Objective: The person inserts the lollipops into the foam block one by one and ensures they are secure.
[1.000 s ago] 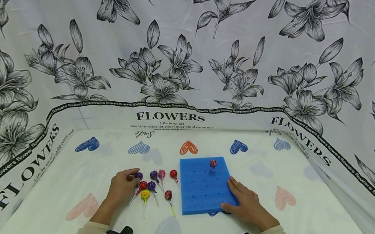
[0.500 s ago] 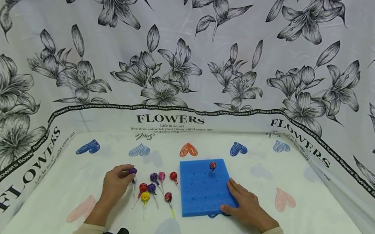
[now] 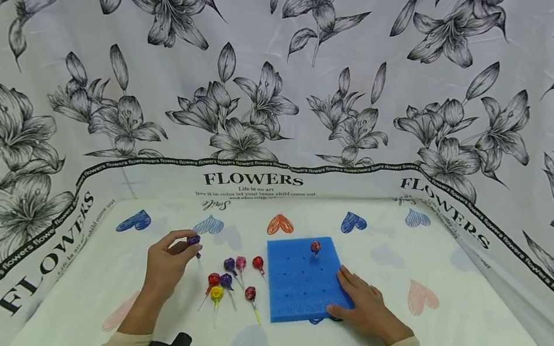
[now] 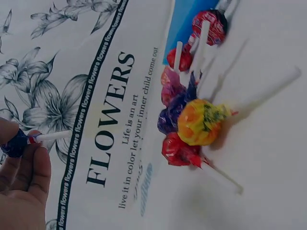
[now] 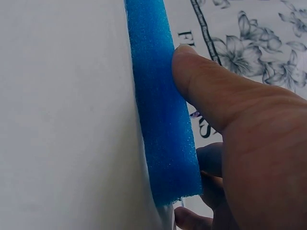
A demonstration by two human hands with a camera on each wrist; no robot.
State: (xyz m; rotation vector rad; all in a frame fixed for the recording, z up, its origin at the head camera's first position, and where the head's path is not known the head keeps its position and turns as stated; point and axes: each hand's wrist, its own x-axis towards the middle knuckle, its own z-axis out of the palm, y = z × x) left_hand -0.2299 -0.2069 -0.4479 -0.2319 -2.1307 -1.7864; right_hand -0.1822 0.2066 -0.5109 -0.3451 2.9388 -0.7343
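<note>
A purple lollipop (image 3: pixel 193 240) is pinched by its wrapped head between thumb and curled fingertips of the left hand (image 3: pixel 166 263), lifted off the desk (image 3: pixel 66 338) with the thin white stick poking out, so that grip is clenched on it. The right hand (image 3: pixel 364 302) is laid mostly flat on the near right corner of the blue foam block (image 3: pixel 299 279), thumb pressed on its spongy, grainy edge, nothing grasped. One reddish lollipop (image 3: pixel 315 246) is stood upright in a hole of the flat, rectangular block. Six more crinkly foil-wrapped lollipops (image 3: pixel 230 274), red, purple, pink and yellow, are bunched just left of it.
</note>
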